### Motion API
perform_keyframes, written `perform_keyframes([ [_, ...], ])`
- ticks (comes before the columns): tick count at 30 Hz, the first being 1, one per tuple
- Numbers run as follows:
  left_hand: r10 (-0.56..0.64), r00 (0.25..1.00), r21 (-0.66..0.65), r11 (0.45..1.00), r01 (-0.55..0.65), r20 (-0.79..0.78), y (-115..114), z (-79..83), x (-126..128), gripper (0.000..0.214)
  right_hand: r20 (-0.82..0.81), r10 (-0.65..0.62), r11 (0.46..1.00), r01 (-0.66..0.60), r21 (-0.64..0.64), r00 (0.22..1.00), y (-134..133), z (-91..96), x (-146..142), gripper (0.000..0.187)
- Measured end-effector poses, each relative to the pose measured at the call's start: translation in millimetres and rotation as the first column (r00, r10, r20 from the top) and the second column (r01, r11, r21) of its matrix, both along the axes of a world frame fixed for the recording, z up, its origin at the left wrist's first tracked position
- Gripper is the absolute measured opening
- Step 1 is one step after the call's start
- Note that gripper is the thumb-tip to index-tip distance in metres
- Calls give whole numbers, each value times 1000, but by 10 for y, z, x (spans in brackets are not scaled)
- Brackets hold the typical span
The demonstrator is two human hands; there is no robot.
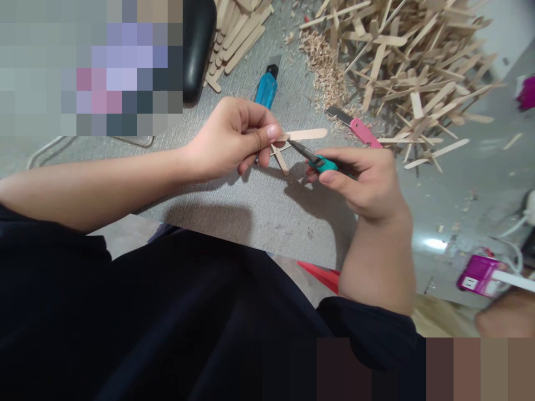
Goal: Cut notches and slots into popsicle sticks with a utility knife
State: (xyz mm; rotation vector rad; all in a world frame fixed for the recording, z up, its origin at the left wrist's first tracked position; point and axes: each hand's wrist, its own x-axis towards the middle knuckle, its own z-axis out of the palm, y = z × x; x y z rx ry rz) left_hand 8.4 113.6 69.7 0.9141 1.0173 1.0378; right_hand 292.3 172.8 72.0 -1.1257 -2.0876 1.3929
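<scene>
My left hand (236, 138) is closed in a pinch on a flat wooden stick (307, 134) that points to the right. Two more small sticks (281, 157) cross just below it. My right hand (363, 181) is wrapped round a teal utility knife (322, 162). Its dark blade (301, 149) touches the underside of the held stick. Both hands hover over a grey mat (259, 211) on my lap.
A big heap of wooden sticks (409, 61) and shavings (326, 67) lies at the back right. A blue knife (266, 89) and a pink knife (361, 131) rest on the mat. A stack of sticks (236, 33) sits by a black object (198, 47). A magenta box (480, 274) is at the right.
</scene>
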Motion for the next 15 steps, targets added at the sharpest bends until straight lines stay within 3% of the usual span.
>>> perform_keyframes([
  [8,-4,1000,37,999,3,29,-15,-14,11,31,-121,29,988,-46,-144,992,-25,-55,-72,44],
  [15,-18,1000,6,1000,18,10,-13,24,5,30,-147,29,981,-56,-187,989,-18,-93,-64,43],
])
